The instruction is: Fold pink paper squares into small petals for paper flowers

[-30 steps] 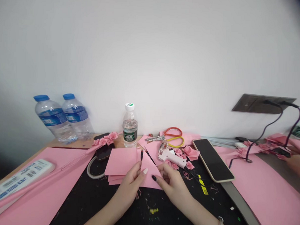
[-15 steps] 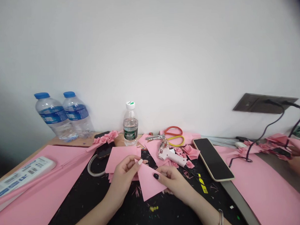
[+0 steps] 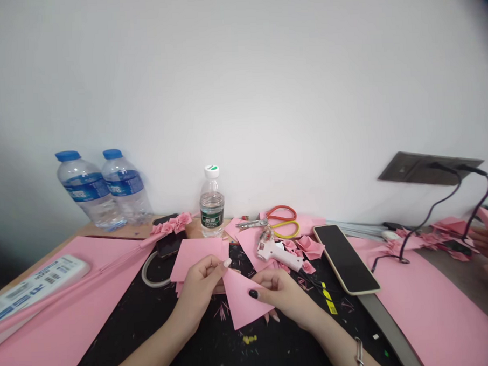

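Note:
Between my hands is a pink sheet of paper [image 3: 243,304], folded into a triangle with one point toward me. My left hand [image 3: 202,284] pinches its upper left corner between thumb and fingers. On its right side my right hand [image 3: 279,295] grips it, thumb on top and fingertips showing underneath. Behind my left hand lies a stack of pink paper squares [image 3: 194,255]. A pale pink glue gun [image 3: 279,254] rests just beyond my right hand, beside several folded pink paper flowers [image 3: 311,247].
Scissors [image 3: 284,221] with red and yellow handles lie near the wall. A small water bottle [image 3: 212,211] stands behind the stack; two larger bottles [image 3: 84,187] lean at left. A phone [image 3: 346,259] lies at right, near cords from a wall socket [image 3: 413,169]. Another person's hand [image 3: 487,242] shows far right.
The folded paper has shifted slightly downward, and my left thumb now sits at the very edge of its corner. At far right the other person's hand has moved further into view.

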The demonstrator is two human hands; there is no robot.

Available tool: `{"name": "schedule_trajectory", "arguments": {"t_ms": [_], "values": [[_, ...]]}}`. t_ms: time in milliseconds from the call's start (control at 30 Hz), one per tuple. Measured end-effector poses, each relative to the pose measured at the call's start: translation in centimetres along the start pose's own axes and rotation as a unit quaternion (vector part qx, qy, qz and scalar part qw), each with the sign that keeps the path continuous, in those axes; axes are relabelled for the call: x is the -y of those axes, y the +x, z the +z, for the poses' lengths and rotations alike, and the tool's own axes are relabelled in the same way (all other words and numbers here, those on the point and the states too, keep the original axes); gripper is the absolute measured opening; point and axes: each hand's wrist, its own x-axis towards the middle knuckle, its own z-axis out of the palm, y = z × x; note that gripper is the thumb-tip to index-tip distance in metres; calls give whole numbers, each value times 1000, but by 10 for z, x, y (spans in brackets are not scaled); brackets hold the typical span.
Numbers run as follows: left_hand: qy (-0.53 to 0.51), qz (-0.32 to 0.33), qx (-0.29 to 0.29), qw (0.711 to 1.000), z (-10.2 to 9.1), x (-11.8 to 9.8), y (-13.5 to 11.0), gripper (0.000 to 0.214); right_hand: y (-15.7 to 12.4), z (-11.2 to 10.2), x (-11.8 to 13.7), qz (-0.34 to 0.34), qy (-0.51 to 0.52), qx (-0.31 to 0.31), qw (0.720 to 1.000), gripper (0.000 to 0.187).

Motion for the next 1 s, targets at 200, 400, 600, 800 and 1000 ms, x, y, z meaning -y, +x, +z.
{"name": "schedule_trajectory", "arguments": {"t_ms": [200,400,600,800,1000], "values": [[-12,-9,41,999,1,-2,-2,21,0,-3,0,14,53,-11,998,29],[-50,-11,75,996,1,-3,-3,19,0,-4,1,24,123,-28,992,28],[-54,-18,64,996,0,-2,-2,25,0,-4,3,29,85,-22,996,33],[-54,-26,49,997,-1,2,0,27,-1,-2,5,23,54,-10,998,36],[-44,-15,43,998,0,0,-2,30,0,-2,4,17,47,-16,999,35]]}}
